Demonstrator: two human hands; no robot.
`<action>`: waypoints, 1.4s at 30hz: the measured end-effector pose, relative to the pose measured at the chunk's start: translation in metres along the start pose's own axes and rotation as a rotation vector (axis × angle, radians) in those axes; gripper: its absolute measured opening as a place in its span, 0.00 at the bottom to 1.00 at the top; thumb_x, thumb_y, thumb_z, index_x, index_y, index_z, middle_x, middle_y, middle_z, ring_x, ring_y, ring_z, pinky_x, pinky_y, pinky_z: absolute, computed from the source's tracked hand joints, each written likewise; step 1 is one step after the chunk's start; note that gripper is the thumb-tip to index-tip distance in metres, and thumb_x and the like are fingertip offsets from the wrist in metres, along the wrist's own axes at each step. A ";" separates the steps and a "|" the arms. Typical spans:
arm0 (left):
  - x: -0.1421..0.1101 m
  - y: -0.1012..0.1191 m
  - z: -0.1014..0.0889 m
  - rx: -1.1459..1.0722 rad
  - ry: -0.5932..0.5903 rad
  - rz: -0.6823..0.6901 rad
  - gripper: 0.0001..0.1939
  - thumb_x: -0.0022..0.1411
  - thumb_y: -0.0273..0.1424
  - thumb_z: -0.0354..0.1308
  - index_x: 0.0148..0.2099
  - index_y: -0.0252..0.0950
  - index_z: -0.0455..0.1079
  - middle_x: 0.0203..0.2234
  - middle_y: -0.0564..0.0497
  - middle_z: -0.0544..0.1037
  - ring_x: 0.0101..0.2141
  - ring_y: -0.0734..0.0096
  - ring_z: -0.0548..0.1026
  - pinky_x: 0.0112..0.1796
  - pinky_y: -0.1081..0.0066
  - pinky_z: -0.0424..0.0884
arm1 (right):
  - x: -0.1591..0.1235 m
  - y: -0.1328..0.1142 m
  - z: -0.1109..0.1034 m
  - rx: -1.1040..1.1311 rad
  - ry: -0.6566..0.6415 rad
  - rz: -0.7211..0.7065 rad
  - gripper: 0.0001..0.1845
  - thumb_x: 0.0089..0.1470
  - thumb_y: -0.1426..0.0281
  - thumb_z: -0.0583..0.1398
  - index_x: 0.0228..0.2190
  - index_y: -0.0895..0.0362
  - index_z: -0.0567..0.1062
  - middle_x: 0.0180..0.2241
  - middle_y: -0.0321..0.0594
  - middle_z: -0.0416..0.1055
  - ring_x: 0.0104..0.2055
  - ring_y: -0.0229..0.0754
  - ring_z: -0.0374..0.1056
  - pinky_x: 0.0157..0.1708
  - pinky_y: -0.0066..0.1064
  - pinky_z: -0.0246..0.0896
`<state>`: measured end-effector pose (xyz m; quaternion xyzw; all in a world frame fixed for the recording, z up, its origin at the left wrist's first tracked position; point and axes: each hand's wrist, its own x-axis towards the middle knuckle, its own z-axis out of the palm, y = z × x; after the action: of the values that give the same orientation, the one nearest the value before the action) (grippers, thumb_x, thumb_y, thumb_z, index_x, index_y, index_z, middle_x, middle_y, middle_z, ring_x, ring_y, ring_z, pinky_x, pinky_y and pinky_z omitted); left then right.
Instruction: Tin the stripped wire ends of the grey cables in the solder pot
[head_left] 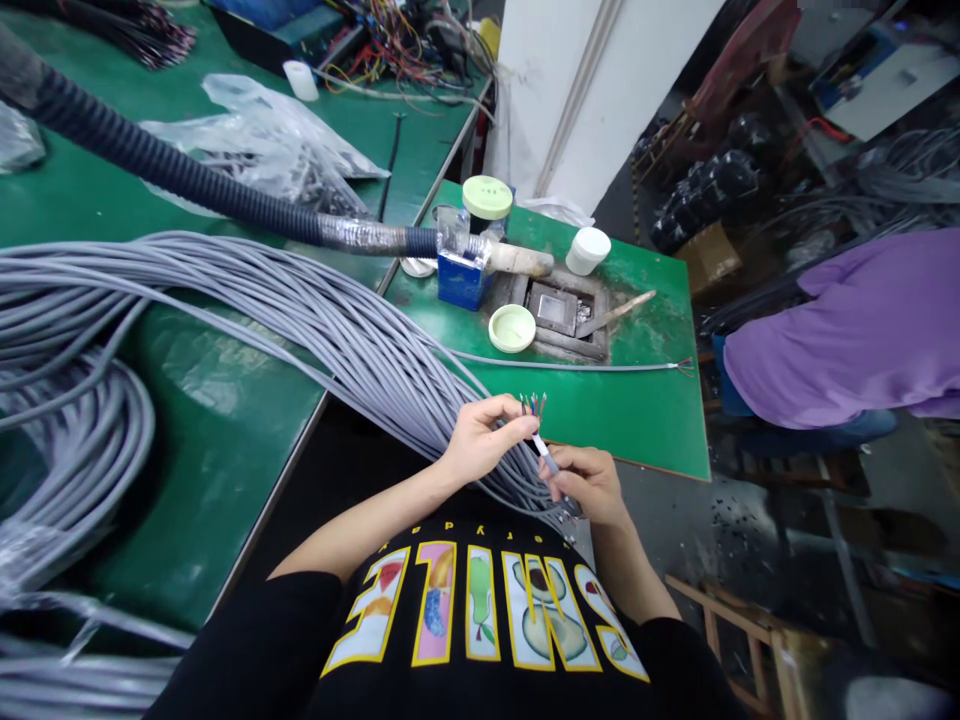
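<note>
Close to my chest, my left hand [486, 436] pinches the fanned coloured wires [534, 405] at a stripped cable end. My right hand [589, 483] is closed round the grey jacket of that same cable [550, 460], just below its white section. Behind and under both hands runs a thick bundle of grey cables [360, 345], coming from the left. One separate grey cable [570, 366] lies across the green table beyond my hands, its bared wires [684, 367] near the right edge.
A solder pot [556, 308] is set in the green tabletop [637, 420], with a scraper [619, 312] across it. Around it are a pale green dish [512, 328], a white cup [588, 250] and a ribbed hose [187, 175]. A person in purple [847, 320] sits at right.
</note>
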<state>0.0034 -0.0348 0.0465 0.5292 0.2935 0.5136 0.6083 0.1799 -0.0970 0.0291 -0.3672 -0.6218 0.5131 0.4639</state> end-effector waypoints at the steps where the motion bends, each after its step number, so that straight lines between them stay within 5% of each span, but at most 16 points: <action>1: 0.000 0.001 0.000 -0.008 0.001 -0.011 0.14 0.54 0.37 0.63 0.24 0.33 0.70 0.20 0.53 0.73 0.24 0.76 0.69 0.28 0.74 0.65 | 0.000 0.000 0.000 0.003 0.003 0.006 0.07 0.54 0.67 0.60 0.29 0.57 0.77 0.17 0.34 0.69 0.22 0.36 0.64 0.27 0.29 0.59; 17: 0.002 0.008 0.002 -0.115 0.023 -0.079 0.18 0.54 0.42 0.63 0.22 0.34 0.74 0.19 0.50 0.77 0.24 0.75 0.72 0.29 0.75 0.69 | 0.001 0.004 -0.001 0.088 0.049 0.049 0.12 0.52 0.62 0.61 0.28 0.58 0.77 0.17 0.35 0.69 0.16 0.34 0.60 0.20 0.28 0.56; 23: 0.000 -0.007 -0.002 -0.260 -0.015 -0.162 0.15 0.55 0.41 0.63 0.30 0.33 0.76 0.20 0.51 0.78 0.24 0.75 0.74 0.32 0.74 0.71 | 0.002 0.005 -0.001 0.086 0.048 0.044 0.13 0.52 0.60 0.61 0.28 0.58 0.77 0.17 0.36 0.69 0.17 0.34 0.60 0.23 0.30 0.57; 33: 0.003 -0.001 0.003 -0.331 0.077 -0.211 0.16 0.46 0.40 0.69 0.27 0.33 0.71 0.17 0.55 0.75 0.20 0.76 0.73 0.27 0.75 0.71 | 0.003 0.005 -0.001 0.062 0.037 0.057 0.14 0.51 0.59 0.62 0.26 0.57 0.76 0.16 0.35 0.68 0.20 0.37 0.62 0.25 0.31 0.58; 42: 0.001 0.001 0.003 -0.232 0.079 -0.141 0.15 0.52 0.36 0.66 0.23 0.33 0.66 0.15 0.55 0.72 0.18 0.80 0.68 0.24 0.78 0.66 | 0.000 0.009 -0.001 0.089 0.021 0.065 0.13 0.51 0.59 0.62 0.28 0.57 0.77 0.17 0.36 0.69 0.21 0.37 0.63 0.25 0.31 0.56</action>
<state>0.0055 -0.0351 0.0485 0.4130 0.2922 0.5205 0.6879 0.1806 -0.0943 0.0202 -0.3717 -0.5813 0.5510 0.4694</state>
